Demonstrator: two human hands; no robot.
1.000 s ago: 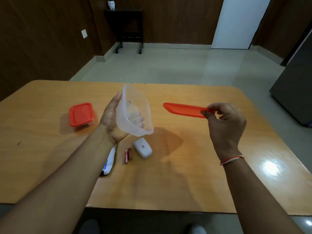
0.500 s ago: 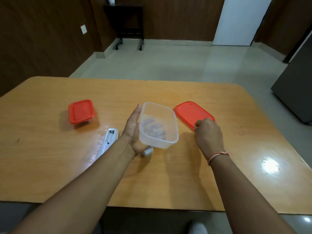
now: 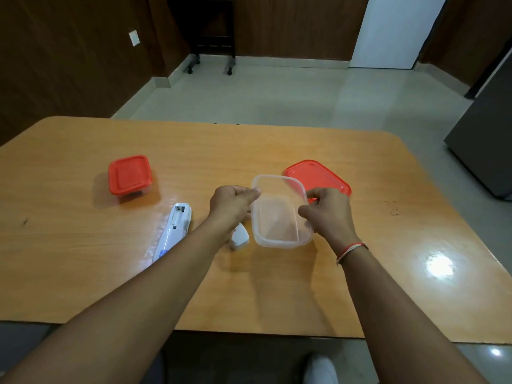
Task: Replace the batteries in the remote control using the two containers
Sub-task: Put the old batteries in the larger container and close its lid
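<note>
An empty clear plastic container [image 3: 277, 220] sits upright at the table's middle. My left hand [image 3: 232, 202] pinches its far left rim. Curled fingers of my right hand [image 3: 328, 213] hold its right rim. Its red lid [image 3: 321, 176] lies flat on the table just behind my right hand. A white remote control [image 3: 176, 227] lies face down left of my left arm with its battery bay uncovered. The white battery cover [image 3: 240, 236] peeks out beside my left wrist. A smaller container with a red lid [image 3: 129, 176] stands closed at the left. No batteries are visible.
The wooden table [image 3: 388, 245] has a rounded far right corner and a glare spot at the right. A grey cabinet [image 3: 482, 151] stands off the right side. Beyond the table are tiled floor and a dark wheeled stand [image 3: 210, 37].
My right hand laid the red lid on the table and moved to the clear container's rim. My left hand turned the container upright and lowered it to the table.
</note>
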